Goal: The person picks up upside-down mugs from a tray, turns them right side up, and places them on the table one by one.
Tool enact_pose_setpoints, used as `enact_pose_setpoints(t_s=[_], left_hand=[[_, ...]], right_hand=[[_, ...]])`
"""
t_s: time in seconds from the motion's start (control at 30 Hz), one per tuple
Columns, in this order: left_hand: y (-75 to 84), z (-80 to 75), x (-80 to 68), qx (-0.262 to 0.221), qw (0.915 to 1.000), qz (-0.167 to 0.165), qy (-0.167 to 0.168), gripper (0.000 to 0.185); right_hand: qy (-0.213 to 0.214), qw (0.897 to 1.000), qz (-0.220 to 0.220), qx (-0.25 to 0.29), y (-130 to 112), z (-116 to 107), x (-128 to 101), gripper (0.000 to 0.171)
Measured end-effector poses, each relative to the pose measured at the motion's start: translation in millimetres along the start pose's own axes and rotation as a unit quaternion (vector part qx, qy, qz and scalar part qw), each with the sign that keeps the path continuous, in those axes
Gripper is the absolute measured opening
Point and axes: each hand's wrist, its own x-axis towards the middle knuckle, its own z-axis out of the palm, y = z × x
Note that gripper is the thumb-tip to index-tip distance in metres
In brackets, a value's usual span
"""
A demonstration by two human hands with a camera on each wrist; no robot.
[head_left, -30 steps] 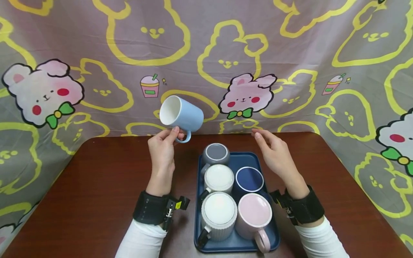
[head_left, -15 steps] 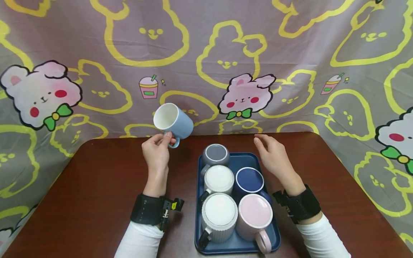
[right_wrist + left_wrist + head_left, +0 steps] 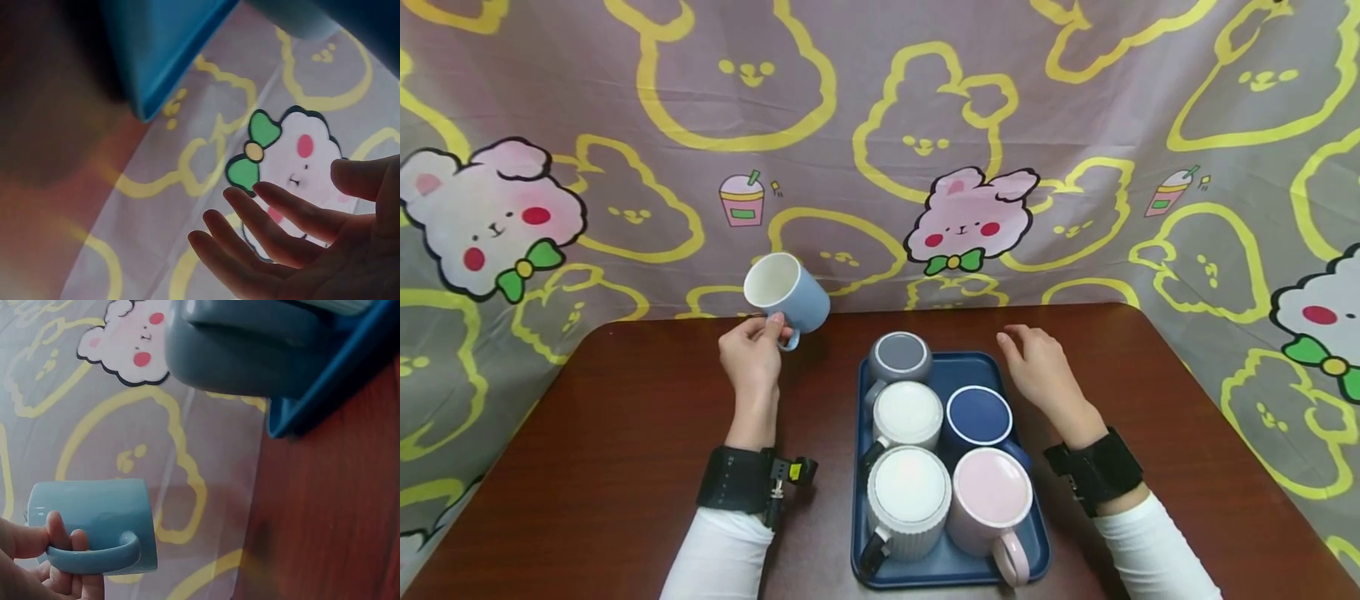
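Observation:
A light blue mug (image 3: 801,302) is held by its handle in my left hand (image 3: 752,354), tilted with its white inside facing up and to the left. In the left wrist view the fingers curl round the handle of the mug (image 3: 94,506). My right hand (image 3: 1037,371) hovers beside the far right of the tray, fingers loosely bent and holding nothing; the right wrist view shows that hand (image 3: 294,244) with spread, relaxed fingers. On the blue tray (image 3: 951,575) several mugs stand upside down.
The tray bears a grey mug (image 3: 901,354), a white mug (image 3: 907,414), a ribbed white mug (image 3: 910,492), a navy mug (image 3: 979,415) and a pink mug (image 3: 992,492). Beneath is a brown wooden table (image 3: 625,450). A patterned cloth (image 3: 820,175) hangs behind it.
My left hand has moved left and down with the light blue mug, away from the tray's far side. The right hand has drawn back slightly toward me. The mugs on the tray have stayed put.

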Motion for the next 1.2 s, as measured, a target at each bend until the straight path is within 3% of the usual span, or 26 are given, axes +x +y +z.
enact_pose_setpoints(t_s=[0.37,0.67,1.2], left_hand=[[-13.5,-4.4,13.4,0.117,0.9927,-0.021,0.018,0.022],[-26.8,1.2,18.2,0.143,0.9894,0.011,0.024,0.017],[-34.5,2.9,25.1,0.184,0.9816,0.029,0.041,0.017]], right_hand=[[0.017,0.999,0.009,-0.034,20,6,0,0.043],[0.023,0.998,0.02,-0.046,27,-1,-6,0.043],[0.029,0.996,0.029,-0.076,48,-6,-16,0.044]])
